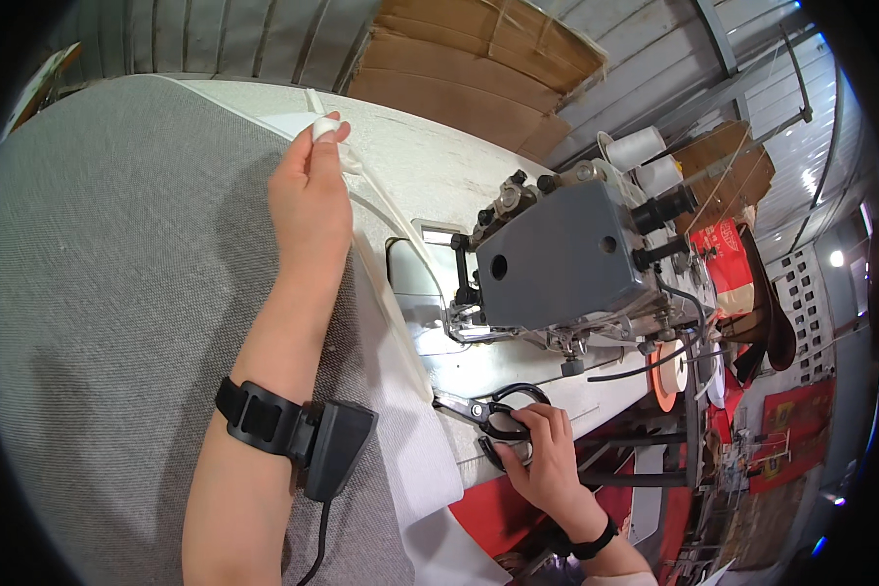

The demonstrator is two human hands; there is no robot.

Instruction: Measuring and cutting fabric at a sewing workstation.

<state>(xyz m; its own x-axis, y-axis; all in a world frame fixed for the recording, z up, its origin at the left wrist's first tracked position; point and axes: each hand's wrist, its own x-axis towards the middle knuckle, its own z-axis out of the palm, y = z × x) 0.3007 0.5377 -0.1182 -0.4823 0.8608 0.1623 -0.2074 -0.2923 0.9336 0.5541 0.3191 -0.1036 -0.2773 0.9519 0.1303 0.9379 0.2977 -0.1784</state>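
Black-handled scissors (pixel 475 410) sit in your right hand (pixel 554 469), grip curled on the handles, finger placement partly hidden. Blades point left, long axis roughly crosswise, tips at the pale border of the grey fabric (pixel 146 244); contact unclear. Your left hand (pixel 313 200) pinches white tape (pixel 325 128) over the desk's (pixel 439 146) far side. Sewing machine (pixel 557 259) hides its needle area. Red package (pixel 721 264) bears pale print. Forearms cut off below.

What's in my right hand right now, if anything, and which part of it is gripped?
The right hand holds scissors by their black handles; exactly how the fingers sit in the loops cannot be told.
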